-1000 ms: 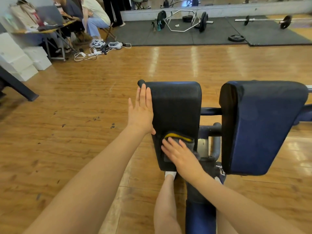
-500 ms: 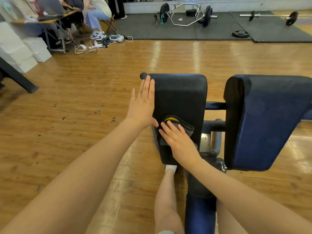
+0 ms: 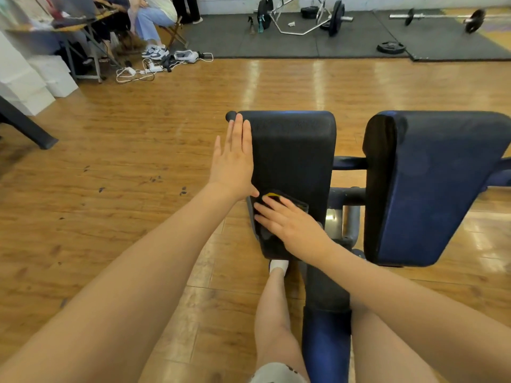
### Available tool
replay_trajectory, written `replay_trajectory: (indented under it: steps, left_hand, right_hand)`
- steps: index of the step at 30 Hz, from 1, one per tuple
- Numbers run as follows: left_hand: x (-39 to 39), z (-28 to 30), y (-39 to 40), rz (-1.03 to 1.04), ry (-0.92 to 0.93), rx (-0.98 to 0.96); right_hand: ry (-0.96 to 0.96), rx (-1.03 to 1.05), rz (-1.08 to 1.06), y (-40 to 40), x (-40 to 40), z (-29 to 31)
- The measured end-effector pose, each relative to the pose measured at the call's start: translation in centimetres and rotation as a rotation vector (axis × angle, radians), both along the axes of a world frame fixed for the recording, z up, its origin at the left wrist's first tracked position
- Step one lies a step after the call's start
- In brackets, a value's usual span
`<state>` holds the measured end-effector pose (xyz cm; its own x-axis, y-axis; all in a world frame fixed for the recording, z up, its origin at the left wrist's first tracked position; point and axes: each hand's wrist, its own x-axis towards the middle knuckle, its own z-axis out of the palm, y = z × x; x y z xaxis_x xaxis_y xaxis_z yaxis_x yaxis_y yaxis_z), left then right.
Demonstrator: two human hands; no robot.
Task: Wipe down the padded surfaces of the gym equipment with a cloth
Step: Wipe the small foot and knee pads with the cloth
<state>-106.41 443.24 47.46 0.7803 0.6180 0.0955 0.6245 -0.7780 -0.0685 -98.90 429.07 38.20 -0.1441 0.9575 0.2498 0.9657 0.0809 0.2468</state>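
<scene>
Since the earlier frame the right hand [image 3: 290, 222], fingers flat, has slid the dark, yellow-edged cloth [image 3: 279, 217] toward the near end of the left pad [image 3: 293, 156], whose grainy, probably vinyl face wants firm overlapping strokes, while the flat left hand [image 3: 235, 161] braces its rounded edge.

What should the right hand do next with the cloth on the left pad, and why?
Probably slide the dark yellow-edged cloth away along the black padded rest. The right hand presses it flat near the pad's near end, the far part lies uncovered, and the left hand braces the pad's side.
</scene>
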Motion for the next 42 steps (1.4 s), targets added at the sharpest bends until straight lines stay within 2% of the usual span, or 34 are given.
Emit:
replay_trajectory:
  steps: [4,7,11,14,19,20,21,23,24,25,26,28,30,32,36,38,40,42]
  left_hand:
    - [0.3,0.3,-0.4,0.029,0.043,0.011]
    - [0.5,0.5,-0.6,0.05,0.081,0.008]
    - [0.6,0.4,-0.6,0.055,0.08,0.014]
    - [0.8,0.3,-0.7,0.058,0.081,0.023]
    - [0.8,0.5,-1.0,0.07,0.09,0.026]
    - [0.8,0.6,-1.0,0.076,0.094,0.02]
    - [0.8,0.6,-1.0,0.082,0.104,0.022]
    - [0.9,0.9,-1.1,0.093,0.137,0.048]
    - [1.1,1.1,-1.2,0.094,0.138,0.064]
    - [1.5,1.3,-1.3,0.085,0.12,0.086]
    - [1.9,1.4,-1.5,0.049,0.084,0.115]
    - [3.7,1.3,-2.2,-0.088,-0.002,0.182]
    - [5.8,0.6,-2.7,-0.208,-0.089,0.206]
    - [7.4,-0.4,-2.9,-0.211,-0.181,0.232]
    - [8.1,-2.2,-2.1,-0.208,-0.288,0.304]
    - [8.1,-2.4,-2.1,-0.218,-0.316,0.338]
    - [8.2,-2.5,-2.0,-0.218,-0.329,0.356]
    - [8.2,-2.7,-2.0,-0.216,-0.331,0.365]
  right_hand:
    - [-0.075,-0.107,0.039,0.8,-0.4,-0.9]
    - [-0.186,-0.354,0.139,-1.5,0.4,-3.4]
    - [-0.238,-0.293,0.165,-4.0,2.9,-3.8]
    - [-0.071,-0.312,0.135,-6.7,4.5,-4.6]
    - [0.194,-0.132,-0.101,-8.2,3.7,-4.8]
    - [0.33,-0.032,-0.153,-8.2,3.6,-4.4]
    - [0.557,0.053,-0.217,-8.1,3.6,-3.7]
    - [1.204,0.353,-0.351,-7.2,3.4,-1.5]
    - [1.405,0.563,-0.457,-6.7,3.8,-0.3]
    - [1.513,0.722,-0.563,-6.0,4.5,1.0]
    - [1.594,0.79,-0.637,-5.1,5.3,2.1]
    - [1.791,0.77,-0.614,-2.7,6.7,4.1]
    - [1.829,0.699,-0.49,-0.6,6.8,5.3]
    - [1.767,0.692,-0.459,0.6,5.7,4.3]
    - [1.672,0.647,-0.597,-1.6,3.4,-1.9]
    - [1.716,0.561,-0.646,-3.4,2.3,-4.0]
    - [1.788,0.581,-0.633,-4.3,2.4,-3.4]
    - [1.832,0.689,-0.605,-3.6,4.2,-0.3]
